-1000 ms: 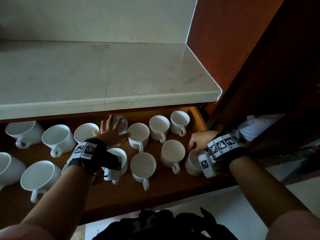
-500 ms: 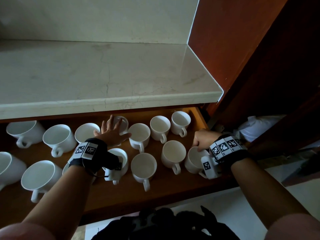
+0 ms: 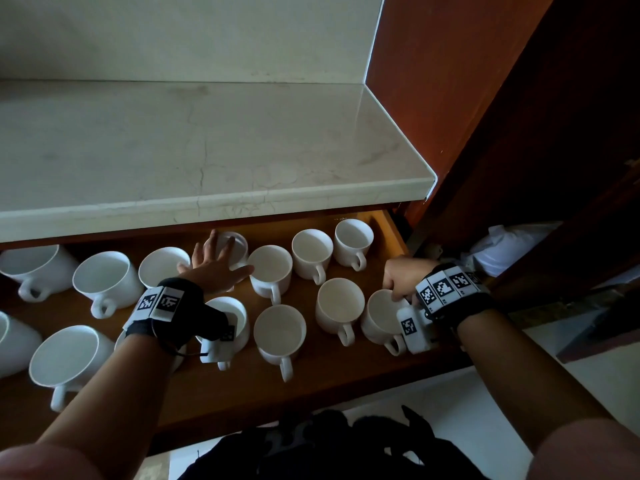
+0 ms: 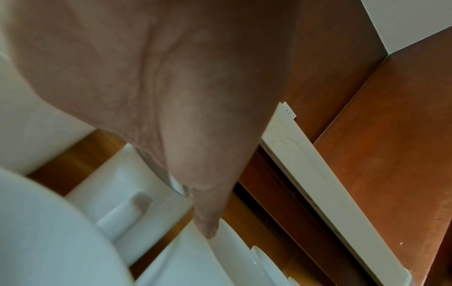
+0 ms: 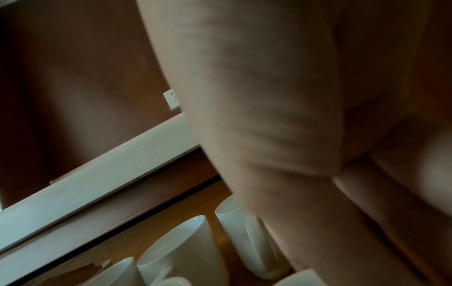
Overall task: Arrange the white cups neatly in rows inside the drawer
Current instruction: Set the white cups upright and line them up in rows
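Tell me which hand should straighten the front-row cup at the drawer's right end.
Right. The right hand already grips that cup's rim; the left hand lies spread over the back-row cups, farther away.

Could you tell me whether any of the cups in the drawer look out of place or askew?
No cup is tipped or broken, but handles point different ways. The back-row cup under the left hand sits behind its neighbours' line.

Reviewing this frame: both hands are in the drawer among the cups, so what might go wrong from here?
1. The right hand grips the rim of the front-right white ceramic cup; sliding it could knock the neighbouring white cup.
2. The left hand is spread flat over a back-row white cup under the marble countertop edge; lifting could bump it.
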A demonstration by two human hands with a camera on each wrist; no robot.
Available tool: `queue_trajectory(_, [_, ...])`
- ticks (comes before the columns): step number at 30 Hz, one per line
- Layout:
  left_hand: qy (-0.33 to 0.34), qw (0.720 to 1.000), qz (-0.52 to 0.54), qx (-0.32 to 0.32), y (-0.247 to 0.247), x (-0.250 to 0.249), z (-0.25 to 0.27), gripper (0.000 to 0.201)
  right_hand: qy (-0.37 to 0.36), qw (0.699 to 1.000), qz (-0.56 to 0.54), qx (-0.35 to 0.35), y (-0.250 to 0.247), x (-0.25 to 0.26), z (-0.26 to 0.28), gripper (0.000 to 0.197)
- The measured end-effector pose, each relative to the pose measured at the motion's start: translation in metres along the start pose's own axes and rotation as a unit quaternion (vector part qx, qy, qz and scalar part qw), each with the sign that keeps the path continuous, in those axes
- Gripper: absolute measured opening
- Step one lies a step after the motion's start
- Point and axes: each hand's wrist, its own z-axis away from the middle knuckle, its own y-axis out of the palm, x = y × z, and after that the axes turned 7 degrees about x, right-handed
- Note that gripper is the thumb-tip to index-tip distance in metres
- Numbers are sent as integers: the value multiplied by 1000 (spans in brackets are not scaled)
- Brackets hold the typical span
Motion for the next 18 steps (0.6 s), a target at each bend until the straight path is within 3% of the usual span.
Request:
queue_trajectory(7, [-3,1000,2,-5,2,2,-3,82,-25,997,-75,13,-10,-7,1,37])
queue_trajectory(18, [-1,1000,27,-7,-1,-2,1,87,-66,981,-174,57,-21,-14,-3,38])
